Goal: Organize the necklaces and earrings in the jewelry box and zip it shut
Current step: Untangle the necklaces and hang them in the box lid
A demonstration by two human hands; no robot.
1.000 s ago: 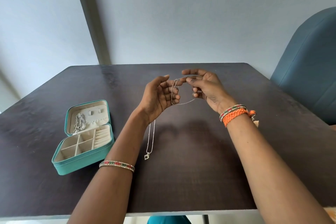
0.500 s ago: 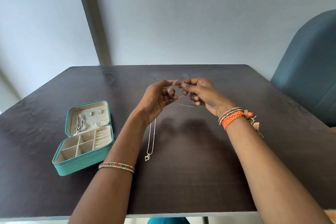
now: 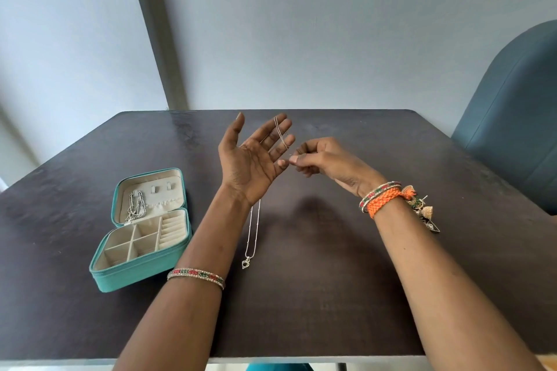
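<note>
Silver necklace [image 3: 252, 232] draped over spread left hand [image 3: 251, 159], pendant hanging toward surface [image 3: 331, 280]; right hand [image 3: 319, 159] fingers pinch chain end. Jewelry box [image 3: 144, 238] open, left-side, nearer left hand.

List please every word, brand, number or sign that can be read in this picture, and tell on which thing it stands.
None: no readable text shows anywhere.
jewelry box: teal shell and cream lining, no brand or label visible.
necklace: plain chain with a small pendant, no marking readable.
table: bare dark surface, no text.
</note>
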